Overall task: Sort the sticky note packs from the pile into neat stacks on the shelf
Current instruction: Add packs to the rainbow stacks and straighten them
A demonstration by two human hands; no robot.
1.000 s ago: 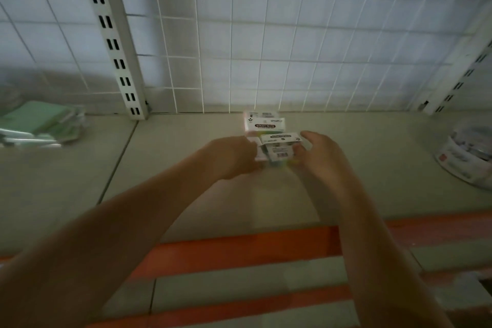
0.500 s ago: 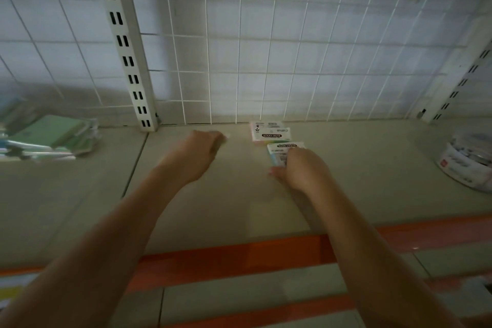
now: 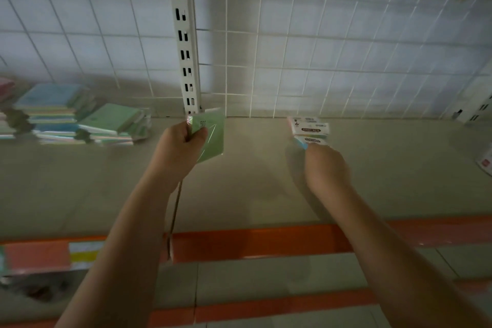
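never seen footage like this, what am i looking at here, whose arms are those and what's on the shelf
There is no machine here. The picture comes from a camera worn on a person's head, looking forward and down, so the two bare arms are that person's own.

The left hand grips a green sticky note pack held above the shelf. The right hand reaches to the nearer of two labelled sticky note packs lying near the wire grid back wall; its fingers are hidden from view. At far left sits a loose pile of pastel packs. The shelf has an orange front edge.
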